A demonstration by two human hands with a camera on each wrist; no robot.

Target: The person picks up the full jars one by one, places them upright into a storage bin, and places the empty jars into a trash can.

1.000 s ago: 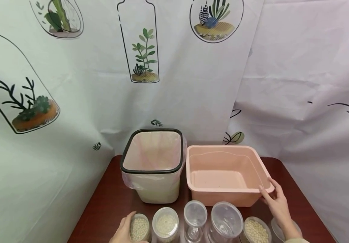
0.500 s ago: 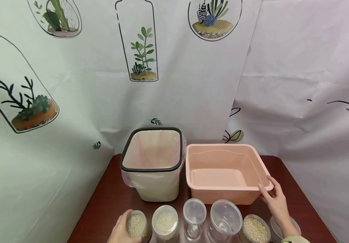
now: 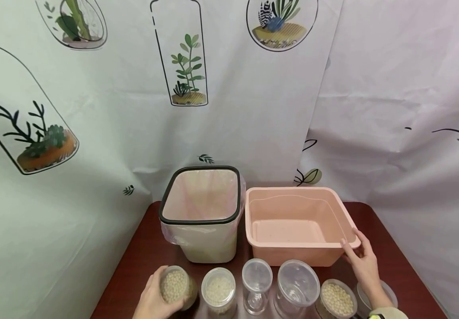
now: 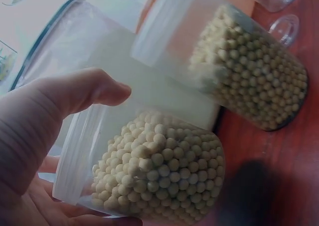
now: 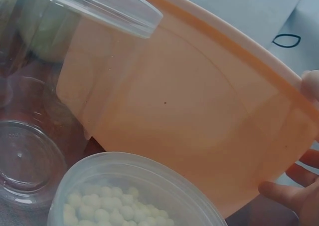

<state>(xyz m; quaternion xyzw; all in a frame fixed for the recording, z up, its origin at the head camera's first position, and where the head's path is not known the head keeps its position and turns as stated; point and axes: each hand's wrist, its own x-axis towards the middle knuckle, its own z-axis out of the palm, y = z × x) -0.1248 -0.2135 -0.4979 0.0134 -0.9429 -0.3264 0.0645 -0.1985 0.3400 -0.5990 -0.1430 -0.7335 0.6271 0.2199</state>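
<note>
The left hand (image 3: 156, 296) grips the left jar (image 3: 174, 284) near its mouth, thumb along one side and fingers round the other, spread as wide as the jar; the jar leans, its mouth toward the left; pale beans (image 4: 159, 171) fill much of it, lying on a slope against the clear wall; whether its base touches the table (image 3: 113, 288) cannot be told. The right hand (image 3: 362, 264) holds the tub (image 3: 293, 256) by its near right corner, fingers bent over the rim and thumb against the outer wall.

Just right of the left jar stands the second jar (image 3: 218, 292), upright, also with beans inside; next come two clear jars side by side, the narrow jar (image 3: 257, 283) and then the wide jar (image 3: 298, 285); beyond these is the fifth jar (image 3: 337, 300), holding beans under a cloudy top; last is the end jar (image 3: 364, 297), partly hidden by the right forearm.

Behind the row, the bin (image 3: 213, 243) stands to the left, cream with a black rim, a pinkish bag lining it and hanging over the outside; the pink tub sits close at its right; both rest on the dark red table; at the back hangs a white cloth (image 3: 245, 133) printed with bottled plants.
</note>
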